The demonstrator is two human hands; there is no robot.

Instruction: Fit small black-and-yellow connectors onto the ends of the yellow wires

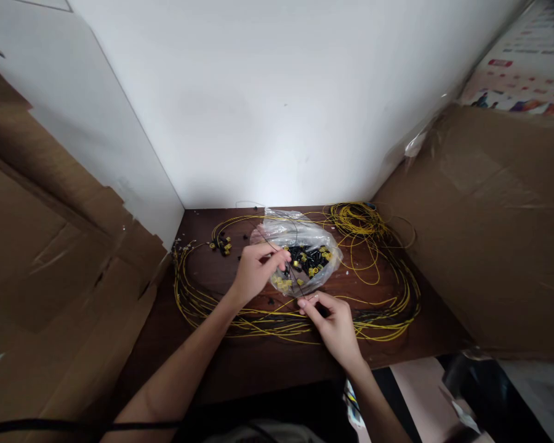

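A thin black wire [297, 283] runs between my two hands, over the plastic bag. My left hand [257, 271] pinches the wire near its fingertips, at the bag's left side. Lower and to the right, my right hand [335, 325] is closed on the wire with thumb and forefinger. What small part, if any, sits in the right fingertips is too small to tell. Just beyond the hands lies an open clear plastic bag [300, 224] holding many small black and yellow caps [316, 261].
Yellow and black wires [388, 329] loop around the dark brown tabletop [258, 363]. A tangled yellow coil [357, 218] lies at the back right. Several black and yellow caps [221, 246] sit at the left. Cardboard [484, 234] stands on both sides, with a white wall [268, 111] behind.
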